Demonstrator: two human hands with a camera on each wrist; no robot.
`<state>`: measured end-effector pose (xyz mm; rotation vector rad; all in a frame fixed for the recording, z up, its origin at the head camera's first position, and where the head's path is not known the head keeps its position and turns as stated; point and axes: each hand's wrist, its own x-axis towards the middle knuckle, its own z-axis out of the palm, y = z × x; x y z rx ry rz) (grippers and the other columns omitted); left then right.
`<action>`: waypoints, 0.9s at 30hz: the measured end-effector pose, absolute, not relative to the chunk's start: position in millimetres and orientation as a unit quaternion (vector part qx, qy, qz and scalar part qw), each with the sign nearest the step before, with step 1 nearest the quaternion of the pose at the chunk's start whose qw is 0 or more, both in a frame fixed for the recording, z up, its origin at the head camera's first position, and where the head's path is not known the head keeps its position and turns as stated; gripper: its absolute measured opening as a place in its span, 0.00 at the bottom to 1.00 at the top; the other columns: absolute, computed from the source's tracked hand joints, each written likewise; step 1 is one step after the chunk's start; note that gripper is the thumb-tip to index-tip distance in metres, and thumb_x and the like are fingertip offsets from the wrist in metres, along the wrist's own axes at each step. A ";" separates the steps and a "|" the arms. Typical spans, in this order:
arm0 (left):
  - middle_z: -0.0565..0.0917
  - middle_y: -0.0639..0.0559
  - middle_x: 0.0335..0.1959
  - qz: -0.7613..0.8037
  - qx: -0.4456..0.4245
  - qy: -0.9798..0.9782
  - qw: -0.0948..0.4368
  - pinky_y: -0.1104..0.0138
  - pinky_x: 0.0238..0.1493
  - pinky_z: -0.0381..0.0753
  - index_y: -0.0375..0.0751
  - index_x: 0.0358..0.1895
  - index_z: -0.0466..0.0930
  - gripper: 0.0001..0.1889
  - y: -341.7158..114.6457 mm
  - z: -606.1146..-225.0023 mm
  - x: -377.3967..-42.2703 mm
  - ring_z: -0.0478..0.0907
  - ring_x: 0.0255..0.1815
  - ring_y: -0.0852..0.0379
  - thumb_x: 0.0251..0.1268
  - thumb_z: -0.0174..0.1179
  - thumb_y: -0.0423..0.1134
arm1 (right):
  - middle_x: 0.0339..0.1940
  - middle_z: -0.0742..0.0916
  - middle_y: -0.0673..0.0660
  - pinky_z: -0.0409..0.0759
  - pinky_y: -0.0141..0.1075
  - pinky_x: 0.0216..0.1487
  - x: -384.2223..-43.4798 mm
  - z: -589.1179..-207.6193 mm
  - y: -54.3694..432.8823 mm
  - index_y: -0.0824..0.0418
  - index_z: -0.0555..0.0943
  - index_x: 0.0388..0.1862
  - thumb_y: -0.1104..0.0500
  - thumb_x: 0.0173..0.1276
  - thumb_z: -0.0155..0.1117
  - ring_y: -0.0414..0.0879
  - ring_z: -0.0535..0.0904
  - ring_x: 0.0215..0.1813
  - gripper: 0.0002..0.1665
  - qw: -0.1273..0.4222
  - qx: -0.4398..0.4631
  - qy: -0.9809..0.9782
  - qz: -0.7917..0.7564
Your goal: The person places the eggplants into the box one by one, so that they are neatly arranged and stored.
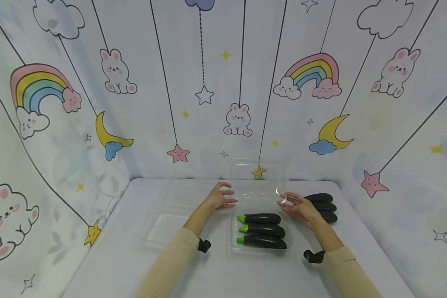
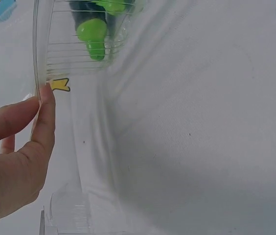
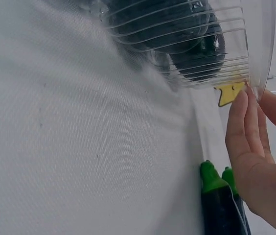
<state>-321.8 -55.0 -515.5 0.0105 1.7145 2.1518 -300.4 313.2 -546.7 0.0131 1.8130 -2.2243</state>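
A clear plastic clamshell box (image 1: 231, 244) lies on the table with three dark eggplants (image 1: 265, 230) side by side in its base, their bright green stems pointing left. Its hinged lid (image 1: 255, 190) stands raised behind them. My left hand (image 1: 219, 198) pinches the lid's left edge between thumb and fingers, as the left wrist view shows. At the lid's right edge, my right hand (image 1: 301, 210) pinches the rim, thumb on one side and fingertips on the other. In the right wrist view the ribbed wall of the box covers part of the dark eggplants (image 3: 196, 44).
More eggplants (image 1: 324, 207) lie to the right, beyond my right hand, which partly hides them. Left of my left arm, another clear plastic box (image 1: 164, 231) lies spread open on the white table (image 1: 108, 256). A patterned curtain (image 1: 145, 124) hangs behind the table's far edge.
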 end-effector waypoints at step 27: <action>0.81 0.31 0.53 0.763 -0.005 0.619 0.183 0.53 0.61 0.85 0.28 0.41 0.75 0.16 -56.0 -521.7 -317.3 0.87 0.53 0.39 0.59 0.47 0.07 | 0.75 0.74 0.71 0.83 0.40 0.63 -291.4 -549.3 315.3 0.75 0.74 0.55 0.76 0.73 0.59 0.52 0.86 0.61 0.14 0.131 -0.035 0.656 -0.743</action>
